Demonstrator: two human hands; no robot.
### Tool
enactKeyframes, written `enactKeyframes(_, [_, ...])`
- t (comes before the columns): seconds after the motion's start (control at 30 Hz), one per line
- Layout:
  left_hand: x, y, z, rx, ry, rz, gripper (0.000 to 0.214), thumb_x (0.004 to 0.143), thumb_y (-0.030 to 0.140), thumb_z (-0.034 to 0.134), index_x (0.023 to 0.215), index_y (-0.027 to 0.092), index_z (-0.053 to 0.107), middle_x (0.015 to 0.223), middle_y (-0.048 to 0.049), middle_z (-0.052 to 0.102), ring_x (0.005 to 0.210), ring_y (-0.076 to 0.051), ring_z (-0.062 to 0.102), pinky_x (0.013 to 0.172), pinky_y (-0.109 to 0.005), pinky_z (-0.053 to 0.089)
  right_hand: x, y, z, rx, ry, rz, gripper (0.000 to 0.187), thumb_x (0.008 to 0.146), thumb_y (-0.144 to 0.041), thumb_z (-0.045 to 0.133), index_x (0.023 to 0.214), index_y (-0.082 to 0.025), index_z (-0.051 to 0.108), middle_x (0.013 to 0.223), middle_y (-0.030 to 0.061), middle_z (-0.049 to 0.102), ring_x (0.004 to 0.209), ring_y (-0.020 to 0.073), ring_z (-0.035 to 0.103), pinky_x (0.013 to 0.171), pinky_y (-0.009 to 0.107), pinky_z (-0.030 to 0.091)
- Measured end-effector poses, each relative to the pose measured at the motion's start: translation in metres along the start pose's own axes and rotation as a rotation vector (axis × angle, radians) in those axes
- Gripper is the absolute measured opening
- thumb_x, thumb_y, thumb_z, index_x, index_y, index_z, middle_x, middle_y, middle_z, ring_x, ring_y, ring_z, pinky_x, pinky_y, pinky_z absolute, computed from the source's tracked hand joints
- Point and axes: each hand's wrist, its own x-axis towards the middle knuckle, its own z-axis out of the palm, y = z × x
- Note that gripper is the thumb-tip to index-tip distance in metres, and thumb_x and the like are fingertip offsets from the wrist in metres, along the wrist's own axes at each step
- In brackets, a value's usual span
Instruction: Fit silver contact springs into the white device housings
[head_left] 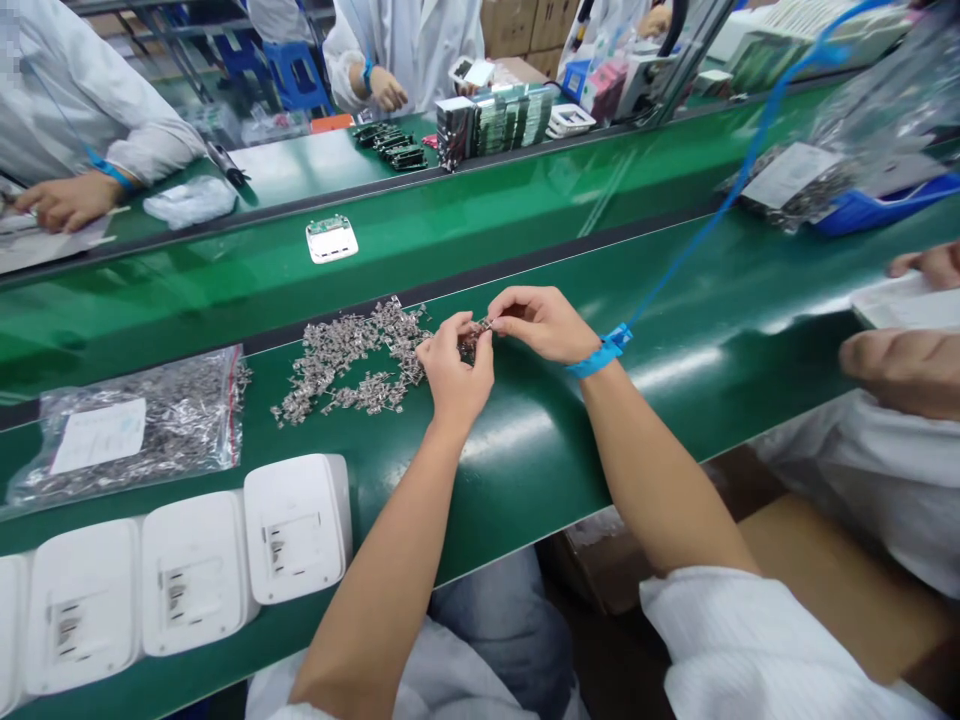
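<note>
Over the green worktop (547,440), my left hand (456,372) is closed around a few small metal parts (470,343). The fingertips of my right hand (547,322) meet it there, pinched on one of these tiny parts. Fingers partly cover the pieces, so their exact shape is hard to make out. Just left of my left hand spreads a loose pile of small silvery metal parts (330,355). A blue wrist strap (602,352) with a coiled cord circles my right wrist.
White plastic housings (289,515) line the front left edge. Behind them lies a clear bag of metal parts (187,420). A white casing with a green board (331,240) sits on the conveyor belt (247,260). Co-workers' hands (907,370) are at the right and across.
</note>
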Motion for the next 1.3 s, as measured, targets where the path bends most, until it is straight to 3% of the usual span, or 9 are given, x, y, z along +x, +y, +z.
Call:
enactKeyframes(0.2, [0.003, -0.001, -0.003, 0.077, 0.015, 0.129, 0.007, 0.092, 0.02, 0.057, 0.089, 0.022, 0.063, 0.093, -0.0029, 0.07, 0.092, -0.018, 0.065, 0.088, -0.034, 0.042, -0.002, -0.004, -0.004, -0.101, -0.014, -0.027, 0.013, 0.081, -0.031, 0.069, 0.08, -0.018, 0.069, 0.076, 0.0022, 0.068, 0.069, 0.0168, 0.06, 0.066, 0.03, 0.048])
enactKeyframes(0.43, [0.002, -0.006, -0.001, 0.143, 0.008, 0.197, 0.009, 0.093, 0.02, 0.059, 0.088, 0.023, 0.066, 0.093, -0.002, 0.071, 0.091, -0.018, 0.062, 0.088, -0.035, 0.037, -0.001, -0.003, 0.001, -0.431, -0.078, -0.139, 0.011, 0.082, -0.025, 0.063, 0.074, -0.018, 0.068, 0.072, 0.0019, 0.067, 0.066, 0.0156, 0.057, 0.065, 0.03, 0.042])
enactKeyframes(0.6, [0.003, -0.007, 0.0, 0.113, 0.082, 0.221, 0.01, 0.095, 0.02, 0.055, 0.092, 0.021, 0.065, 0.09, -0.0025, 0.07, 0.089, -0.017, 0.063, 0.085, -0.033, 0.038, -0.002, -0.006, -0.002, -0.516, -0.064, -0.173, 0.008, 0.081, -0.02, 0.062, 0.074, -0.019, 0.065, 0.074, 0.0027, 0.067, 0.068, 0.0168, 0.057, 0.067, 0.03, 0.042])
enactKeyframes(0.7, [0.005, -0.006, -0.001, 0.064, 0.118, 0.227, 0.011, 0.095, 0.019, 0.054, 0.089, 0.021, 0.063, 0.089, -0.0027, 0.068, 0.09, -0.017, 0.063, 0.083, -0.031, 0.039, -0.004, -0.009, -0.006, -0.492, -0.058, -0.164, 0.007, 0.081, -0.021, 0.061, 0.077, -0.019, 0.065, 0.077, 0.0031, 0.068, 0.069, 0.0171, 0.059, 0.067, 0.031, 0.044])
enactKeyframes(0.93, [0.009, -0.005, -0.005, -0.048, 0.314, 0.085, 0.008, 0.094, 0.022, 0.058, 0.087, 0.02, 0.061, 0.087, -0.0022, 0.063, 0.086, -0.015, 0.059, 0.083, -0.029, 0.046, -0.006, -0.009, -0.005, -0.285, -0.125, -0.072, 0.01, 0.081, -0.029, 0.063, 0.078, -0.019, 0.064, 0.085, 0.0043, 0.069, 0.075, 0.0177, 0.062, 0.065, 0.03, 0.046])
enactKeyframes(1.03, [0.01, -0.007, -0.004, -0.117, 0.255, 0.085, 0.012, 0.094, 0.026, 0.062, 0.086, 0.02, 0.068, 0.087, -0.0026, 0.066, 0.083, -0.015, 0.061, 0.079, -0.028, 0.049, -0.005, -0.009, -0.003, -0.311, -0.152, -0.105, 0.016, 0.082, -0.031, 0.066, 0.072, -0.02, 0.063, 0.084, 0.0046, 0.069, 0.077, 0.0185, 0.062, 0.069, 0.032, 0.048])
enactKeyframes(1.13, [0.01, -0.01, -0.003, -0.162, 0.166, 0.077, 0.013, 0.093, 0.031, 0.065, 0.09, 0.021, 0.074, 0.088, -0.0027, 0.069, 0.083, -0.015, 0.065, 0.077, -0.028, 0.051, -0.004, -0.01, 0.0, -0.353, -0.075, -0.155, 0.018, 0.082, -0.034, 0.069, 0.073, -0.02, 0.064, 0.087, 0.0047, 0.069, 0.078, 0.0187, 0.061, 0.073, 0.033, 0.049])
enactKeyframes(1.3, [0.009, -0.01, -0.001, -0.182, 0.082, 0.132, 0.022, 0.097, 0.036, 0.058, 0.099, 0.023, 0.076, 0.093, -0.0037, 0.073, 0.09, -0.016, 0.068, 0.084, -0.03, 0.053, -0.004, -0.007, 0.005, -0.043, 0.016, -0.067, 0.024, 0.083, -0.041, 0.073, 0.094, -0.021, 0.067, 0.094, 0.0038, 0.071, 0.086, 0.0197, 0.065, 0.08, 0.035, 0.055])
